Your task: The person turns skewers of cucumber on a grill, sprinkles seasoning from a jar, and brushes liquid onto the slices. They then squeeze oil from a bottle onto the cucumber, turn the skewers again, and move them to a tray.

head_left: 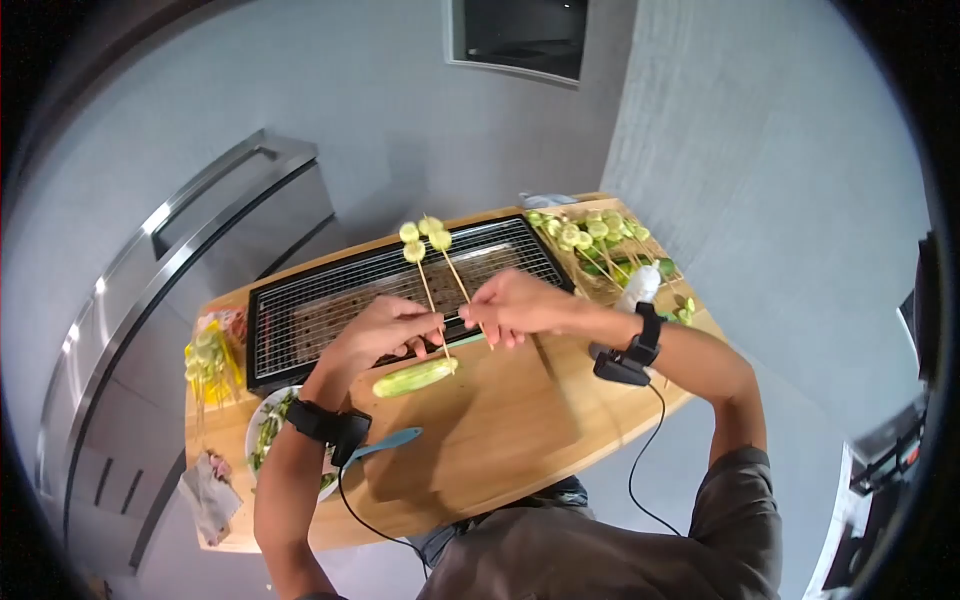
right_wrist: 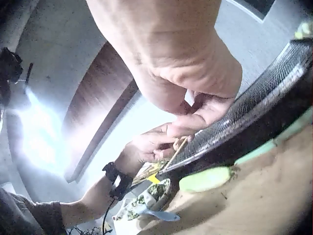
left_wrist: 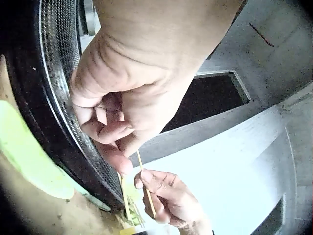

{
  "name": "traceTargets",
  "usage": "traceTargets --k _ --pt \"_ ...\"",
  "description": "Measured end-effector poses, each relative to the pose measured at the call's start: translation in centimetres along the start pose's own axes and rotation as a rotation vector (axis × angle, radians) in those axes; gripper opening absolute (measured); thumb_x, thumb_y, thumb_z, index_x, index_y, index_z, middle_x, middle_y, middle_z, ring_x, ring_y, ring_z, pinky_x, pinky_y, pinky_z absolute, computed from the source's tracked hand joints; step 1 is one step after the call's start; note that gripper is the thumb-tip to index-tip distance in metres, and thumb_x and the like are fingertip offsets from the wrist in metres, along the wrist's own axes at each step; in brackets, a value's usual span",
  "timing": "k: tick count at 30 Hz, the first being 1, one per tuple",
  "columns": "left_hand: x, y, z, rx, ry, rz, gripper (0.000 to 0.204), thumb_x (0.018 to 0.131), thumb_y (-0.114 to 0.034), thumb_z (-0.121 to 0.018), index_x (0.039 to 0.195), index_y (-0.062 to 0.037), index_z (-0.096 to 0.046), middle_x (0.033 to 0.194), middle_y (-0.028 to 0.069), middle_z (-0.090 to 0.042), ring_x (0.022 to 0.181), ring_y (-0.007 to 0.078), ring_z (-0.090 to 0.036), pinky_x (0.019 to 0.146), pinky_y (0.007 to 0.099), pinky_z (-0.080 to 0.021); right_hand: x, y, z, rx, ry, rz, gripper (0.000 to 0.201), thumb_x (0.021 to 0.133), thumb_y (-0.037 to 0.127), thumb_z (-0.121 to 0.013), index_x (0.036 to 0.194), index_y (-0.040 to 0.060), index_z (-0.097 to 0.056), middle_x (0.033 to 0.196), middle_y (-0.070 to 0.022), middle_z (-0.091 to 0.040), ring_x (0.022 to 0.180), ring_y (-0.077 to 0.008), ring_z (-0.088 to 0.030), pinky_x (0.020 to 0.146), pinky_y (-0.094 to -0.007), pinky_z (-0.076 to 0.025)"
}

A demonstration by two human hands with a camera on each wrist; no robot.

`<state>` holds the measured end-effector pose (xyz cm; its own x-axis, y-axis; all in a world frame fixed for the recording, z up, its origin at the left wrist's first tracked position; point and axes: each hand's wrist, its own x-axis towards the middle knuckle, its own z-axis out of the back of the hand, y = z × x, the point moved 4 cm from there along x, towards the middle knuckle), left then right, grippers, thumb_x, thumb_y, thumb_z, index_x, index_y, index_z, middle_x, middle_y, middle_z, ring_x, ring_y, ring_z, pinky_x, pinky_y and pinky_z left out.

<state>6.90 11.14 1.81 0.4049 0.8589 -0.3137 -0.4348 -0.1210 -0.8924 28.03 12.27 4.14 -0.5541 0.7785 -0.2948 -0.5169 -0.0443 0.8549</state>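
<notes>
My left hand (head_left: 385, 328) pinches the lower part of a thin wooden skewer (head_left: 428, 285), whose top carries round pale-green vegetable slices (head_left: 414, 251). Beside it, my right hand (head_left: 515, 305) holds a second wooden skewer (head_left: 456, 275) between thumb and fingers, with similar slices (head_left: 440, 240) at its upper end. Both skewers point up and away, over the grill (head_left: 330, 310) in the head view. A pale-green, elongated vegetable (head_left: 415, 378) lies on the wooden board (head_left: 500, 420) below the hands. In the left wrist view, the lower ends of both skewers (left_wrist: 149, 196) show.
At the right back lie several more slice skewers (head_left: 600, 230) beside a white bottle (head_left: 640, 287). On the left are a yellow packet with skewers (head_left: 208, 360), a white bowl of greens (head_left: 268, 425) and a crumpled cloth (head_left: 212, 498). A blue-handled utensil (head_left: 400, 437) crosses the board's left side.
</notes>
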Motion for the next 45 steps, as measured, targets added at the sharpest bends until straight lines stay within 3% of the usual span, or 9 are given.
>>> traceTargets --k 8,13,21,25,27,31,33,37,45 --pt "11.1 -9.6 -6.3 0.0 0.246 -0.217 0.028 0.103 -0.032 -0.063 0.097 -0.0069 -0.073 0.091 0.0001 -0.073 0.072 0.0069 -0.063 0.057 0.0194 -0.043 -6.9 0.9 16.4 -0.302 -0.326 -0.081 0.038 0.099 0.038 -0.063 0.094 0.0038 -0.078 0.063 -0.0028 -0.064 0.054 -0.0109 -0.06 0.049 -0.0285 -0.045" --pt "19.9 -10.8 -12.6 0.104 0.312 -0.225 0.028 0.101 -0.027 -0.065 0.094 -0.0023 -0.075 0.086 0.0043 -0.074 0.067 0.0076 -0.065 0.051 0.0211 -0.043 -8.2 -7.1 24.0 -0.692 -0.354 -0.102 0.04 0.096 0.037 -0.063 0.087 0.0018 -0.078 0.06 -0.0053 -0.065 0.053 -0.0138 -0.06 0.053 -0.0317 -0.049" --pt "25.7 -9.0 -17.3 0.178 0.313 -0.123 0.027 0.095 -0.022 -0.069 0.087 0.003 -0.076 0.083 0.0094 -0.077 0.06 0.0125 -0.068 0.043 0.0263 -0.039 -9.2 -16.1 24.1 -0.693 -0.292 -0.26 0.025 0.088 0.021 -0.063 0.094 0.0027 -0.08 0.071 -0.0116 -0.073 0.062 -0.0224 -0.07 0.064 -0.0382 -0.056" --pt "25.6 -9.3 -17.7 0.321 0.209 -0.161 0.034 0.094 -0.028 -0.07 0.083 0.0039 -0.076 0.077 0.0072 -0.077 0.055 0.0116 -0.065 0.046 0.0267 -0.044 -8.7 -16.0 23.5 -0.731 -0.2 -0.145 0.031 0.092 0.026 -0.067 0.079 -0.0003 -0.075 0.065 -0.0106 -0.071 0.057 -0.0187 -0.068 0.059 -0.034 -0.053" --pt "24.9 -9.7 -17.5 0.356 0.201 -0.216 0.036 0.094 -0.03 -0.07 0.081 0.0029 -0.076 0.073 0.007 -0.076 0.054 0.0119 -0.065 0.046 0.0271 -0.045 -9.3 -13.9 23.8 -0.84 -0.296 -0.311 0.022 0.09 0.021 -0.066 0.082 0.0032 -0.076 0.069 -0.0117 -0.073 0.058 -0.021 -0.068 0.06 -0.0348 -0.053" --pt "20.9 -10.9 -15.2 0.442 0.158 -0.386 0.038 0.095 -0.035 -0.068 0.083 -0.0006 -0.077 0.07 0.0064 -0.074 0.053 0.0133 -0.065 0.054 0.0312 -0.052 -8.9 -10.1 25.7 -1.056 -0.273 0.091 0.025 0.092 0.024 -0.066 0.096 0.0013 -0.077 0.068 -0.0121 -0.072 0.057 -0.0211 -0.068 0.058 -0.0335 -0.053" --pt "18.0 -10.7 -12.6 0.394 0.14 -0.398 0.038 0.096 -0.035 -0.067 0.083 -0.0006 -0.077 0.073 0.006 -0.075 0.054 0.0133 -0.066 0.056 0.0316 -0.053 -10.4 -2.2 21.4 -0.702 -0.484 -0.166 0.032 0.09 0.03 -0.066 0.084 0.0 -0.076 0.067 -0.014 -0.072 0.063 -0.0251 -0.072 0.064 -0.0379 -0.056" --pt "11.1 -10.8 -6.9 0.488 0.106 -0.364 0.038 0.099 -0.036 -0.065 0.091 0.0001 -0.075 0.081 0.0062 -0.077 0.059 0.0137 -0.068 0.061 0.0314 -0.055 -7.9 3.6 15.4 -0.754 -0.398 0.01 0.027 0.092 0.027 -0.067 0.089 0.0021 -0.077 0.065 -0.0125 -0.071 0.061 -0.0215 -0.072 0.063 -0.0362 -0.055" --pt "-3.8 0.2 11.9 0.726 -0.352 -0.263 0.037 0.097 -0.035 -0.064 0.093 0.0005 -0.075 0.083 0.0104 -0.076 0.074 0.0186 -0.072 0.069 0.0332 -0.056 1.5 10.6 -2.8 -0.758 0.207 0.275 0.03 0.1 0.029 -0.065 0.096 0.0008 -0.075 0.074 -0.0025 -0.075 0.058 -0.013 -0.069 0.058 -0.0317 -0.055"
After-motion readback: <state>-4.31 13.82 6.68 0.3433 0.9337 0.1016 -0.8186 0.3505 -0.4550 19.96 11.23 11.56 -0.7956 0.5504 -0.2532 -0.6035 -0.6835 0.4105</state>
